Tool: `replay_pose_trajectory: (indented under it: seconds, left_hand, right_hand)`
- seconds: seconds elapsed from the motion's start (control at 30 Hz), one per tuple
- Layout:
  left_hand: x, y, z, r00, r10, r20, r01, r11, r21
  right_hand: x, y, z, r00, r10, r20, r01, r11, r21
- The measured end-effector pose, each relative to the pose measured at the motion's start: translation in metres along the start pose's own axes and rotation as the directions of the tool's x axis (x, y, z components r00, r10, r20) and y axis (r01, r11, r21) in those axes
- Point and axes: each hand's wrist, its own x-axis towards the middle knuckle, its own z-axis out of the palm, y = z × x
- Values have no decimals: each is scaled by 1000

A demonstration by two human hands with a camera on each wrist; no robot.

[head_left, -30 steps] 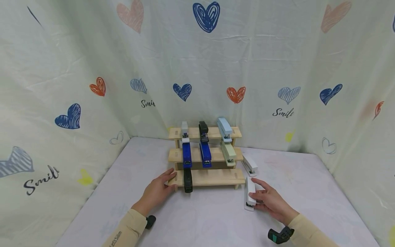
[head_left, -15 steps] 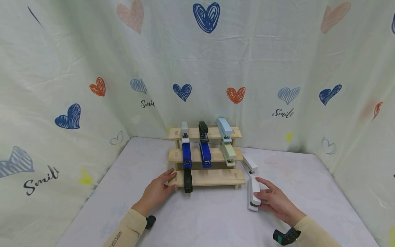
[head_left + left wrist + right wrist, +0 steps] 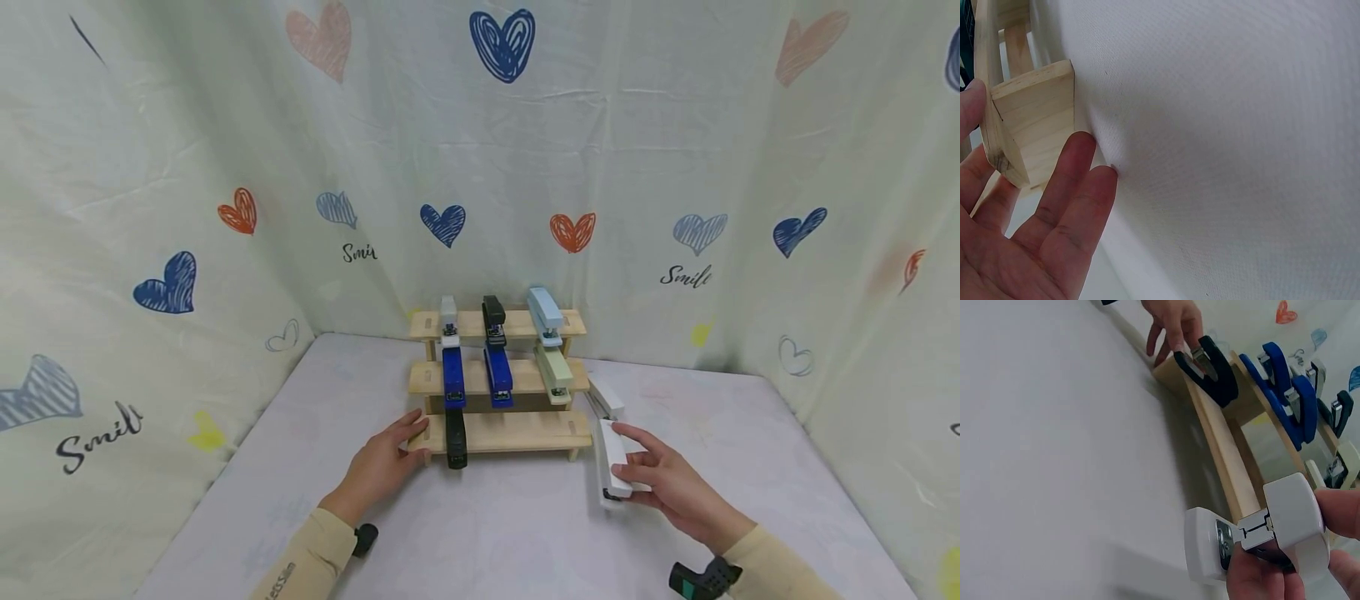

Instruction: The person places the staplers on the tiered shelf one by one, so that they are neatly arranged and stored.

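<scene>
My right hand [image 3: 671, 483] pinches a white stapler [image 3: 615, 458] beside the right end of a three-tier wooden stand [image 3: 525, 432]. In the right wrist view this white stapler [image 3: 1297, 506] is tilted, its shadow falling on the table below. My left hand [image 3: 382, 462] holds the left end of the lowest tier, thumb above and fingers below the board [image 3: 1007, 156], while two other fingers extend past it. Near that end, a black stapler [image 3: 456, 439] sits on the lowest tier. A second white stapler [image 3: 609, 397] lies on the table, right of the stand.
On the middle tier are two blue staplers [image 3: 453, 377] and a pale green stapler [image 3: 553, 372]. The top tier carries a grey-white stapler [image 3: 449, 314], a black stapler [image 3: 494, 317] and a light blue stapler [image 3: 545, 311]. A heart-print curtain [image 3: 637, 150] hangs behind the table [image 3: 510, 525].
My right hand first moved the white stapler slightly right, then raised it a little and tilted it. The left hand has stayed on the stand.
</scene>
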Motion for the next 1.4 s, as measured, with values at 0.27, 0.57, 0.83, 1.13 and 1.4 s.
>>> replay_pose_trajectory:
  seconds: [0.27, 0.57, 0.83, 1.13, 1.4]
  left_hand:
    - [-1, -1, 0, 1000, 2, 1, -2, 1000, 7]
    - [0, -1, -1, 1000, -2, 2, 2, 1000, 6]
    - [1, -3, 0, 1000, -9, 4, 9, 1000, 0]
    - [1, -3, 1, 1000, 4, -3, -4, 1000, 3]
    - [0, -2, 0, 1000, 10, -6, -10, 1000, 2]
  right_hand:
    - [4, -11, 25, 998, -24, 59, 26, 999, -34]
    - [24, -22, 62, 992, -31, 121, 37, 998, -46]
    - [43, -26, 95, 991, -50, 124, 56, 997, -44]
    - [53, -28, 112, 987, -86, 134, 96, 993, -70]
    - [55, -31, 118, 989, -73, 125, 82, 995, -61]
